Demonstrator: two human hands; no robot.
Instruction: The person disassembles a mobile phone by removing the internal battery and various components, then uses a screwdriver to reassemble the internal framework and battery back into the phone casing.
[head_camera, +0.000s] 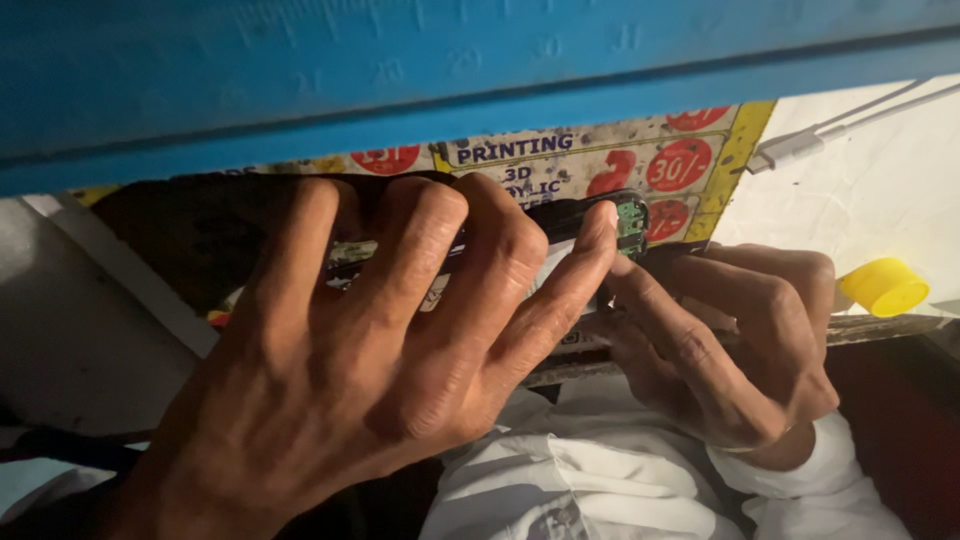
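Left hand (390, 330) hides most of the gripped dark device (580, 215); right hand (730, 340) pinches its end

Two hands (340, 340), one yellow cap (884, 286), one white cable (800, 148), prob. one dark device (590, 215).

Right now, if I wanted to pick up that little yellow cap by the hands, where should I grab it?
Probably pinch the yellow cap across its round sides, coming from above. It lies apart from the right hand, on the pale surface, tipped over, so its curved wall is free for your fingers.
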